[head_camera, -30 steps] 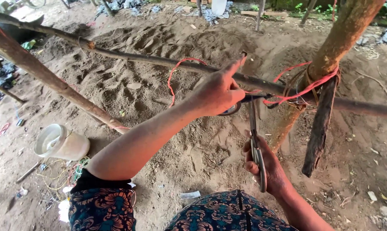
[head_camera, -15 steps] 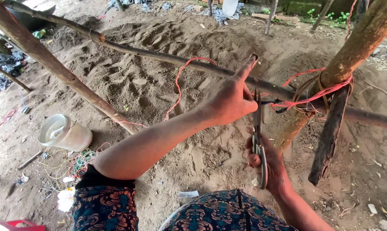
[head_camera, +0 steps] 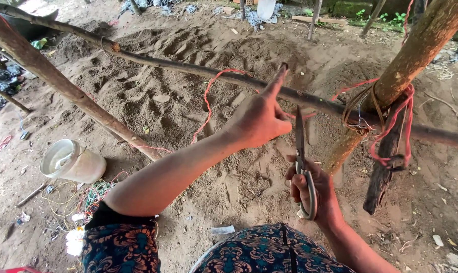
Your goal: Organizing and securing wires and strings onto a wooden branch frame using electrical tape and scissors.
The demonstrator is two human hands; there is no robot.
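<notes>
The red cord (head_camera: 209, 103) hangs from the horizontal pole (head_camera: 178, 65), running toward the lashing on the post (head_camera: 416, 55). The left hand (head_camera: 259, 119) pinches it taut, forefinger raised. Just below and right, the right hand (head_camera: 315, 189) grips scissors (head_camera: 301, 151), blades upright, nearly closed, tips beside the cord.

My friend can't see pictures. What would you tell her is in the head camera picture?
A person's right hand holds scissors pointing up, while the left hand pinches a red string near a thin horizontal branch. The string ties the branch to a leaning wooden post above sandy ground.
</notes>
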